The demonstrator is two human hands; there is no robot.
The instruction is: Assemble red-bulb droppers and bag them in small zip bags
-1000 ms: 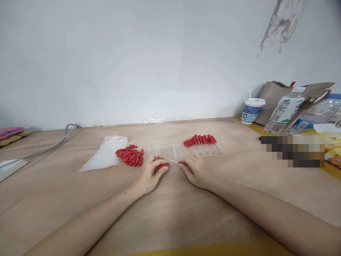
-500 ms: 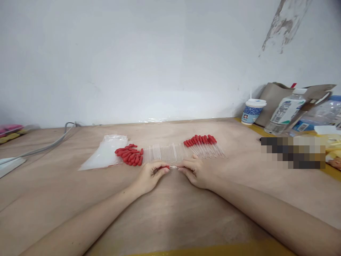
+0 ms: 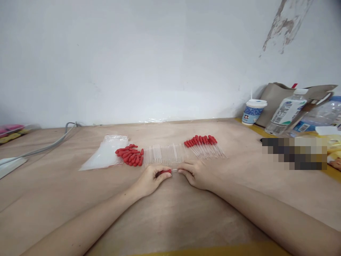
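Note:
My left hand [image 3: 153,180] is closed around a red rubber dropper bulb [image 3: 165,172]. Facing it, my right hand [image 3: 195,174] pinches a thin clear glass tube [image 3: 174,170], whose end meets the mouth of the bulb; how far it sits inside I cannot tell. Just beyond the hands lies a row of clear tubes [image 3: 162,153]. A heap of loose red bulbs [image 3: 131,155] lies to the left of that row. To the right, several droppers with red bulbs [image 3: 204,140] fitted on their tubes lie side by side.
Clear plastic bags [image 3: 102,154] lie left of the bulbs. A grey cable [image 3: 53,146] runs along the left side. At the right stand a paper cup [image 3: 253,113], a plastic bottle [image 3: 286,112] and a beige bag [image 3: 268,101], near a blurred patch. A wall rises behind the table.
My left hand has shifted slightly right and nearer to me, and more of the red bulb shows in it. The tube and bulb now meet in view between the hands.

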